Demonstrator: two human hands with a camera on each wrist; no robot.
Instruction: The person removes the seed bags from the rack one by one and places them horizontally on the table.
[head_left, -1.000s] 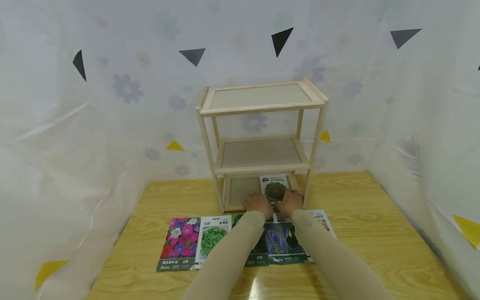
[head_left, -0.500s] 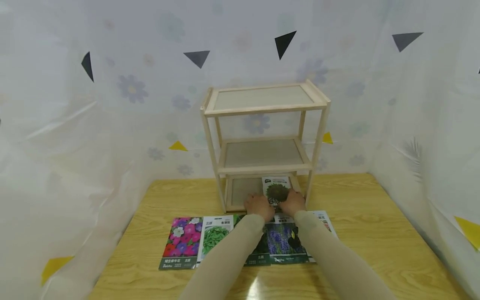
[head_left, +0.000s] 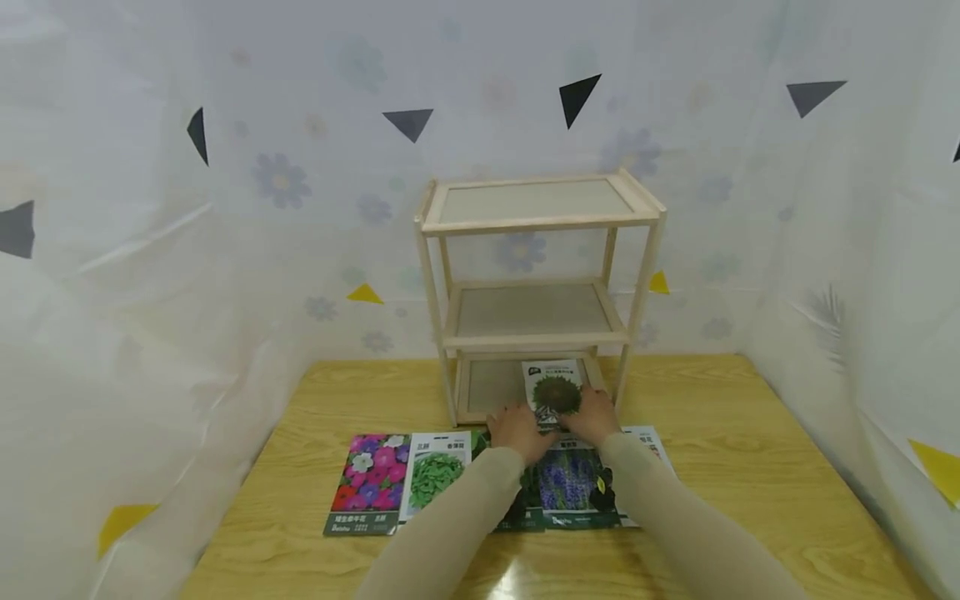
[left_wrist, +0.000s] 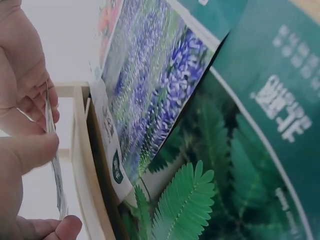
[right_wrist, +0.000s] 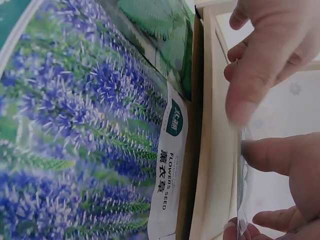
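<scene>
Both hands hold a white seed packet (head_left: 553,395) with a round, spiky green plant pictured on it. It lies over the right part of the lowest shelf (head_left: 491,392), its near end reaching the front rail. At its near left corner, my left hand (head_left: 519,432) pinches the packet between thumb and fingers. Opposite, my right hand (head_left: 596,417) grips the right side. The wrist views show the packet (left_wrist: 56,180) nearly edge-on, with the thumb and fingertips of the left hand (left_wrist: 25,175) and right hand (right_wrist: 285,170) on either side of it.
A three-tier wooden rack (head_left: 540,340) stands on the wood-grain table (head_left: 720,467). Before it lie a petunia-like flower packet (head_left: 375,473), a green-leaf packet (head_left: 433,475), a fern-like leaf packet (left_wrist: 185,210), a purple-flower packet (head_left: 567,483) and another white packet (head_left: 647,442).
Both hands and the packet have shifted slightly toward the person, so its near end now comes over the shelf's front rail. The head view has tilted a little. Both hands keep their hold.
</scene>
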